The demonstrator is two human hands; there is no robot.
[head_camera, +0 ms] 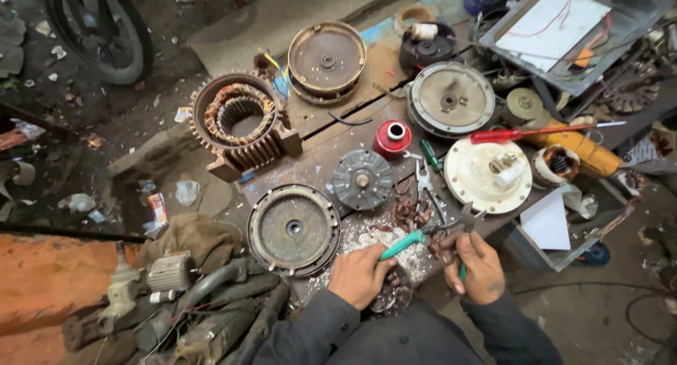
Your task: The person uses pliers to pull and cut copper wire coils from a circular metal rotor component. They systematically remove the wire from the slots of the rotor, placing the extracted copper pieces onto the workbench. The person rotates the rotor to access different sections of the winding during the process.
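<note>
My right hand (479, 267) grips pliers (430, 234) with green handles, their jaws pointing up and right. My left hand (360, 274) is closed around a round part (393, 294) packed with copper wire, held at the near edge of the wooden bench (367, 83). Pulled copper wire scraps (410, 213) and white flakes lie on the bench just beyond both hands. A dark sleeve covers each forearm.
Around the hands lie several round metal motor covers (294, 228), a wound stator in a finned housing (240, 119), a red wire spool (391, 138), a white fan base (488, 174), a red screwdriver (522, 133) and a tray of wiring (564, 26). Old motors (169, 294) are heaped on the floor to the left.
</note>
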